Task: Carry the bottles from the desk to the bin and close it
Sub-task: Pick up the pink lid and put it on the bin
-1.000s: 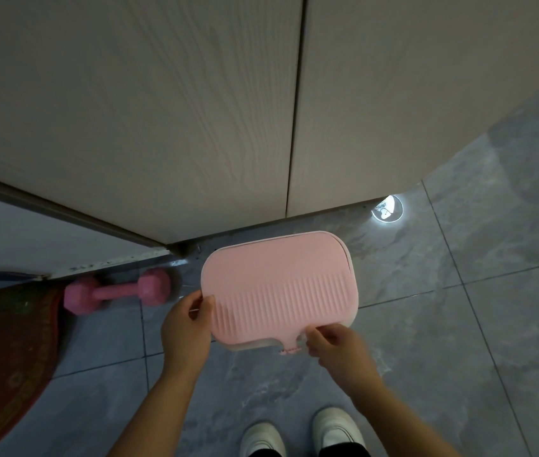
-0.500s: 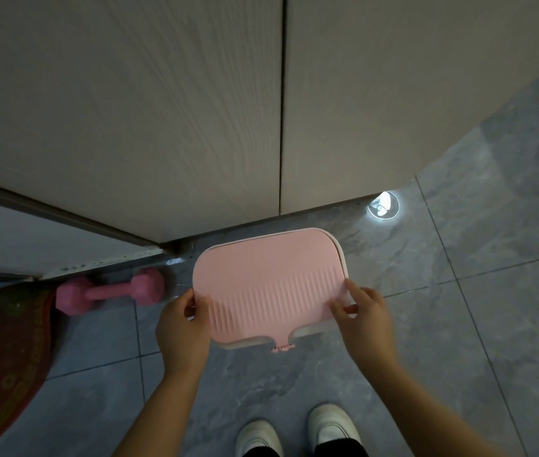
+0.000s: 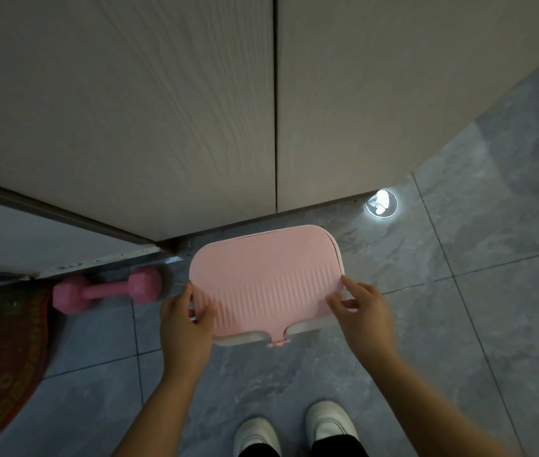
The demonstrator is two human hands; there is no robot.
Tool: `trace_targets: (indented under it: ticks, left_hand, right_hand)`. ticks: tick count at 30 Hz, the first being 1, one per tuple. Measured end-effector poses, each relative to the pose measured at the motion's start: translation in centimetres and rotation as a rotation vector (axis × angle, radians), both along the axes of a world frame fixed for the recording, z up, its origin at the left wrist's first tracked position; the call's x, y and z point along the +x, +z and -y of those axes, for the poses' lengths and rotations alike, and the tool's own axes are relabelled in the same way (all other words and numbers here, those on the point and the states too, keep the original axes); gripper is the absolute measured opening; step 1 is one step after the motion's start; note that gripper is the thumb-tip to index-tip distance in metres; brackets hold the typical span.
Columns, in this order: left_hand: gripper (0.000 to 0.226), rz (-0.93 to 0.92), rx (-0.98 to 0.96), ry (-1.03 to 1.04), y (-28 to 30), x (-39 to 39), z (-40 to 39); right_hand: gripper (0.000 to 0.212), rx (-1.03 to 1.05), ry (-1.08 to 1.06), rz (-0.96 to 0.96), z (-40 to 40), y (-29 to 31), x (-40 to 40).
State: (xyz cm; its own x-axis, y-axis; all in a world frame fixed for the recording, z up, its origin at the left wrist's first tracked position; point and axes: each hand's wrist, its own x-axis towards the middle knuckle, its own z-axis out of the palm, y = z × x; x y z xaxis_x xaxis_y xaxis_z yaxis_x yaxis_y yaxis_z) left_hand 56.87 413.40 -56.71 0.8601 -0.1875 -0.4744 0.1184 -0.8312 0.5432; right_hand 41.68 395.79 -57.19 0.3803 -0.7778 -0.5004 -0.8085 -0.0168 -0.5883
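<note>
A white bin (image 3: pixel 245 341) stands on the grey tile floor against the cabinet, covered by a pink ribbed lid (image 3: pixel 265 275) that lies flat on its rim. My left hand (image 3: pixel 185 319) holds the lid's left front edge, thumb on top. At the right front edge my right hand (image 3: pixel 360 311) grips the lid, fingers on its top. No bottles are in view; the bin's inside is hidden under the lid.
Pale wooden cabinet doors (image 3: pixel 195 110) rise directly behind the bin. A pink dumbbell (image 3: pixel 110 290) lies on the floor to the left, beside a dark red round mat (image 3: pixel 1 351). My white shoes (image 3: pixel 327 423) are below. A bright light reflection (image 3: pixel 381 202) sits on the tiles.
My right hand moved from the lid's front tab to its right front edge. The left hand stayed on the left edge. The lid remains flat on the bin.
</note>
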Motion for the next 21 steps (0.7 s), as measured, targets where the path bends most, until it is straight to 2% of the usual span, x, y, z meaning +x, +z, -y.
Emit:
trace_targets:
  ticks: [14,21]
  left_hand:
    - [0.063,-0.06,-0.043,0.007,-0.26,-0.39,-0.14]
    - [0.054,-0.043,-0.007,0.001,-0.13,-0.36,0.29]
  right_hand:
    - [0.047,0.003,0.021,-0.025,0.06,0.01,0.02]
    - [0.047,0.013,0.052,-0.064,0.01,0.53,0.19]
